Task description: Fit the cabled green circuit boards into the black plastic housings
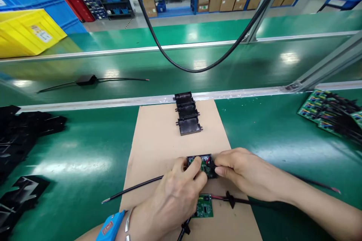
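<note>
On the cardboard sheet (158, 128), a green circuit board (203, 162) lies inside a small black plastic housing (212, 176). My left hand (181, 188) has curled fingers gripping the board and housing from the left and top. At the housing's right end, my right hand (240, 171) pinches the black cable where it meets the case; its fingertips partly hide it. One black cable (135, 186) runs out left from under my left hand, with a bare tip. Closer to me lies a second circuit board (205, 207) with cables attached, partly covered by my left hand.
Several black housings (189, 125) stand in a row at the sheet's far end. Black plastic parts (17, 135) are piled on the left, wired boards (325, 113) on the right. Beyond a metal rail lies a cabled black part (87, 80). A thick black cable (195, 70) hangs ahead.
</note>
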A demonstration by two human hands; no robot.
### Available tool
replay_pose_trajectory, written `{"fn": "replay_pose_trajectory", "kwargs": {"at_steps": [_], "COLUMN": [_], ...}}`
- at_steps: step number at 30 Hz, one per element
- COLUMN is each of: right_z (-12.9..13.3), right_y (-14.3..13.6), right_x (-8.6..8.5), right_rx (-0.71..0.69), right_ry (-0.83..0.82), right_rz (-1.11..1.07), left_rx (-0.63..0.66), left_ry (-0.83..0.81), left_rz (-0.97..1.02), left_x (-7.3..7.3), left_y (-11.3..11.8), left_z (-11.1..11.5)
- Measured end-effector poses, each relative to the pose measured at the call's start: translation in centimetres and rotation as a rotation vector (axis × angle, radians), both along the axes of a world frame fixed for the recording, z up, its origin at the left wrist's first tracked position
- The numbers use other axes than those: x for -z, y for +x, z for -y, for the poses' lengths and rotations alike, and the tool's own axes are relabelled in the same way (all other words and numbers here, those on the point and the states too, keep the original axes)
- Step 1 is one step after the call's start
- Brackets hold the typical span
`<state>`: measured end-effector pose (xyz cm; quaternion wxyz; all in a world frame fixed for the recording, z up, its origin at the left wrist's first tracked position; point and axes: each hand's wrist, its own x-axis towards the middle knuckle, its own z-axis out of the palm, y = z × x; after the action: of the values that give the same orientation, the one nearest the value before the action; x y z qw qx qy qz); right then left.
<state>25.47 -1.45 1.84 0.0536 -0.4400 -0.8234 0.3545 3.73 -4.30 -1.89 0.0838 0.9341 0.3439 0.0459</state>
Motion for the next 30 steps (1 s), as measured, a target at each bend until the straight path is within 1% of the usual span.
{"fn": "replay_pose_trajectory", "kwargs": {"at_steps": [3,7,12,15,17,22,25,30], "right_z": [-0.3,-0.6,-0.9,-0.7,-0.5,-0.6,-0.9,-1.4], "right_y": [0.4,1.0,1.2,1.2,1.1,1.4,1.2,-0.2], "right_x": [0.0,0.1,0.8,1.3,1.5,1.7,1.4,0.6], "right_rx": [-0.069,-0.166,-0.366,-0.374,-0.352,-0.315,-0.301,-0.336], "right_ry": [0.067,0.179,0.397,0.501,0.505,0.412,0.367,0.389], "right_rz": [0.08,0.17,0.179,0.176,0.166,0.193,0.233,0.341], "left_rx": [0.021,0.035,0.016,0.016,0.02,0.025,0.027,0.025], "left_ry": [-0.007,0.015,0.006,0.034,0.064,0.072,0.086,0.066], "left_rz": [-0.015,-0.044,-0.062,-0.069,-0.073,-0.071,-0.081,-0.085], "left_x": [0.0,-0.3,-0.5,-0.5,-0.5,-0.8,-0.8,-1.0], "left_y": [-0.1,-0.2,-0.1,0.0,0.0,-0.1,-0.2,-0.2], "left_z": [0.1,0.0,-0.2,0.0,0.1,0.2,-0.1,-0.1]}}
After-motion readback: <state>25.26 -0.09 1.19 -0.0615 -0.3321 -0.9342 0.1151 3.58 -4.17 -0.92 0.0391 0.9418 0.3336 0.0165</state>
